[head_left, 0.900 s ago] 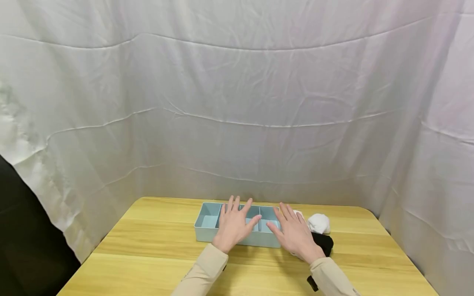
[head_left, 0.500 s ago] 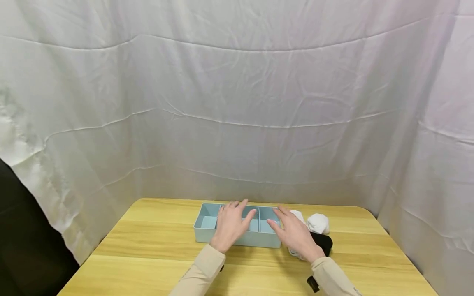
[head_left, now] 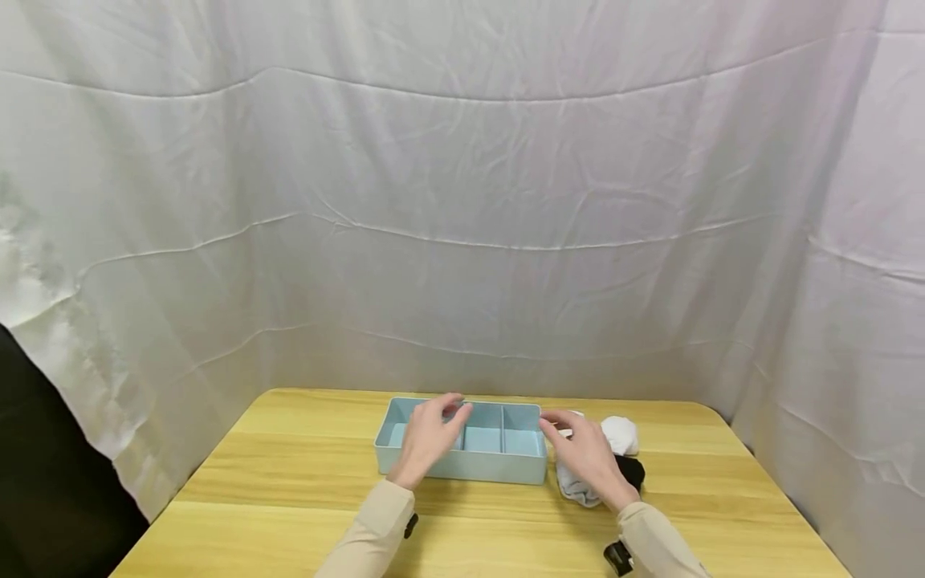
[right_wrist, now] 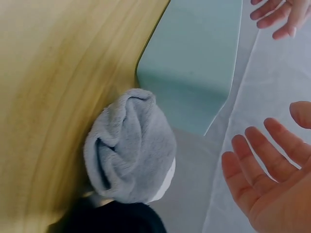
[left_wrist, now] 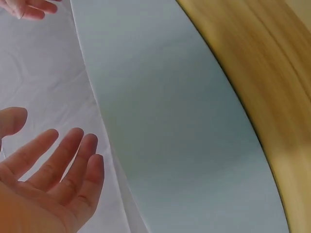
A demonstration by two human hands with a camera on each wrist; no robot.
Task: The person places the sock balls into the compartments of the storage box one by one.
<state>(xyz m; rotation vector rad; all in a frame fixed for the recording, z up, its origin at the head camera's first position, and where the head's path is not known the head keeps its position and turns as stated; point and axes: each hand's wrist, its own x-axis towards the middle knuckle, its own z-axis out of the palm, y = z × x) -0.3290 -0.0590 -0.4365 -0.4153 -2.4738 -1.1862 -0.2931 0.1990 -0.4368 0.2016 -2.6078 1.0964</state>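
Observation:
A light blue divided box (head_left: 482,466) stands on the table, its visible compartments holding nothing. My left hand (head_left: 428,437) hovers over its left half, fingers loosely bent and holding nothing; part of the box is hidden behind it. Beside the box's right end is my right hand (head_left: 584,453), also with nothing in its grasp. In the right wrist view, the fingers (right_wrist: 269,158) are spread and relaxed. Under and beside that hand lie a balled-up grey cloth bundle (right_wrist: 133,145), perhaps a rolled sock, a black bundle (head_left: 632,471) and a white one (head_left: 620,435).
Another white bundle, partly hidden, lies behind the right hand. The wooden table (head_left: 289,474) has rounded far corners. Pale curtains (head_left: 506,201) hang behind it and at both sides. Something black (head_left: 50,474) is at the far left.
Both hands have gone from spread, straight fingers to loosely bent ones. The left hand has moved left and lower over the box. The right hand has shifted slightly right, uncovering the grey bundle more.

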